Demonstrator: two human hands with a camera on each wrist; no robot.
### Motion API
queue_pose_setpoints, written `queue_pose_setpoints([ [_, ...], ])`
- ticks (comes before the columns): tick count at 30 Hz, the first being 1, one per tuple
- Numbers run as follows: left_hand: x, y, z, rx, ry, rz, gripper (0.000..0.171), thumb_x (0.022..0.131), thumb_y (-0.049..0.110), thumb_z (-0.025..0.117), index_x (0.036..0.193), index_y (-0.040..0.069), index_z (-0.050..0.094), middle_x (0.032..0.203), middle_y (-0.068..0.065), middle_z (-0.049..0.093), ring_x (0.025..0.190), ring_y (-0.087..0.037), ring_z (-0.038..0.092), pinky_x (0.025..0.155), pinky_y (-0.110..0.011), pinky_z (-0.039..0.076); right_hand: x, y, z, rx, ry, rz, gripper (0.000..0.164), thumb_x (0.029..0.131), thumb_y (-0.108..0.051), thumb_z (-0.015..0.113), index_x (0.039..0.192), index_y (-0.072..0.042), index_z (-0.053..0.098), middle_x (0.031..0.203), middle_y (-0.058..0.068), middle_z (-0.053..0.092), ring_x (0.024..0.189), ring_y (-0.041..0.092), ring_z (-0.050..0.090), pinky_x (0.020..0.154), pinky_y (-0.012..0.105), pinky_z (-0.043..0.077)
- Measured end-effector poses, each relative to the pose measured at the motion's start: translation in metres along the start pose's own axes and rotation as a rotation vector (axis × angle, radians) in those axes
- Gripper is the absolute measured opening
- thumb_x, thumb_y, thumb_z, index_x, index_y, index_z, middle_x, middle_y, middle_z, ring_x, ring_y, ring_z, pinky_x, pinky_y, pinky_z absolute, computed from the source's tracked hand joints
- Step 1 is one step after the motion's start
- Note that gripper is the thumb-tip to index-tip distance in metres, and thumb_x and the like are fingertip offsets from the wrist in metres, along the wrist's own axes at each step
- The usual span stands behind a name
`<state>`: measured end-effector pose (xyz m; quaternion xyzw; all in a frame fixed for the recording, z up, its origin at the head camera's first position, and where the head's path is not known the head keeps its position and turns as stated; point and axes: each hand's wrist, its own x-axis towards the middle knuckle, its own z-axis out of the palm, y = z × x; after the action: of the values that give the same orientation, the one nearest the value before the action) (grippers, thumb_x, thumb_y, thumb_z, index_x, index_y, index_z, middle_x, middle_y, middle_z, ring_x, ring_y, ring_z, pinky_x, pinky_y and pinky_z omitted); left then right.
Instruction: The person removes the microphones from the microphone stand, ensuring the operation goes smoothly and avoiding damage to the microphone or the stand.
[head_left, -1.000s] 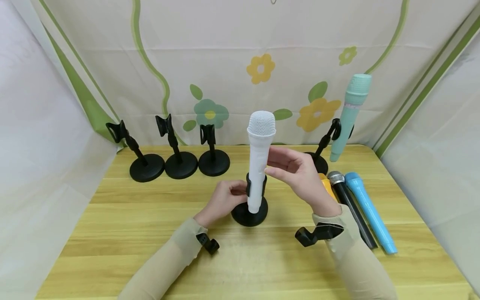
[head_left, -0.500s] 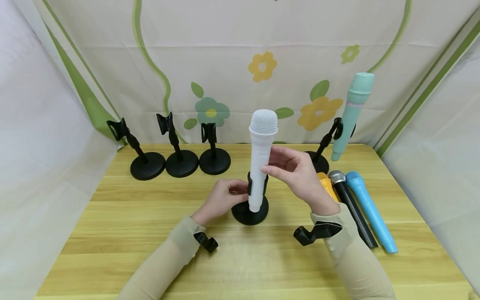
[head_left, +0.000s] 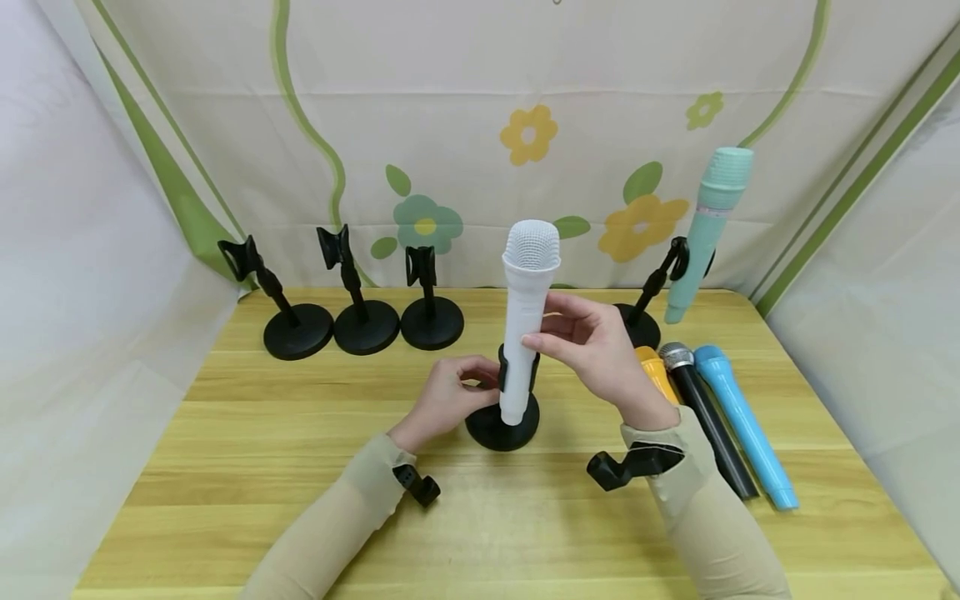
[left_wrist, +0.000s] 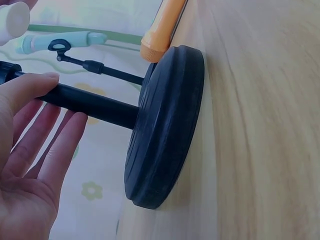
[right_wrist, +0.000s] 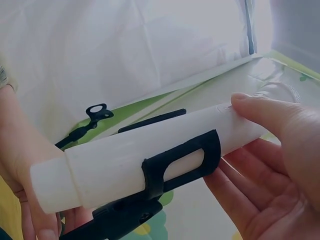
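A white microphone (head_left: 523,308) stands tilted in the clip of a black desk stand (head_left: 491,429) at the middle of the table. In the right wrist view the clip (right_wrist: 192,162) wraps the microphone's lower body. My right hand (head_left: 596,350) pinches the microphone's body above the clip, thumb in front and fingers behind. My left hand (head_left: 453,392) holds the stand's pole; the left wrist view shows the thumb on one side of the pole (left_wrist: 95,105) and fingers on the other. The round base (left_wrist: 167,130) rests on the wood.
Three black stands with bare clips, the leftmost stand (head_left: 297,331) among them, line the back left. A mint microphone (head_left: 708,233) sits in another stand (head_left: 637,325) at back right. Orange (head_left: 656,371), black (head_left: 708,421) and blue (head_left: 746,429) microphones lie at the right. Fabric (head_left: 465,75) hangs behind.
Both hands keep their holds on the microphone and stand. The right thumb sits slightly further across the microphone's body than a second ago. The head view has shifted slightly.
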<state>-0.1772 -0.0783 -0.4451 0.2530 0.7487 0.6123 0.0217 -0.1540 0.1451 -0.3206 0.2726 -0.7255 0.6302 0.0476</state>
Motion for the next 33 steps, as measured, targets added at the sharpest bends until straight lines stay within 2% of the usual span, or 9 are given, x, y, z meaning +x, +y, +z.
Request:
queue_pose_setpoints([
  [14, 0.000, 0.004, 0.000, -0.006, -0.010, 0.010, 0.023, 0.086, 0.001, 0.081, 0.107, 0.009, 0.076, 0.103, 0.001, 0.073, 0.091, -0.017, 0.069, 0.079, -0.033, 0.061, -0.001, -0.001, 0.004, -0.009, -0.043, -0.072, 0.046, 0.094, 0.004, 0.071, 0.137, 0.004, 0.053, 0.129, 0.016, 0.060, 0.102, 0.030, 0.070, 0.086, 0.039, 0.060],
  [23, 0.000, 0.004, 0.002, 0.017, -0.014, 0.038, 0.024, 0.084, 0.001, 0.082, 0.106, 0.007, 0.075, 0.103, -0.003, 0.073, 0.091, -0.020, 0.070, 0.076, -0.033, 0.062, -0.003, 0.000, 0.008, -0.004, -0.037, -0.126, 0.047, 0.095, 0.005, 0.069, 0.138, 0.006, 0.050, 0.130, 0.017, 0.058, 0.105, 0.030, 0.069, 0.087, 0.040, 0.059],
  [33, 0.001, 0.005, 0.001, 0.018, -0.014, 0.027, 0.023, 0.085, 0.000, 0.082, 0.105, 0.006, 0.075, 0.103, -0.006, 0.072, 0.092, -0.021, 0.070, 0.077, -0.032, 0.061, -0.001, -0.001, 0.012, -0.018, -0.030, -0.151, 0.053, 0.093, 0.011, 0.066, 0.141, 0.005, 0.045, 0.132, 0.015, 0.054, 0.105, 0.032, 0.070, 0.085, 0.042, 0.060],
])
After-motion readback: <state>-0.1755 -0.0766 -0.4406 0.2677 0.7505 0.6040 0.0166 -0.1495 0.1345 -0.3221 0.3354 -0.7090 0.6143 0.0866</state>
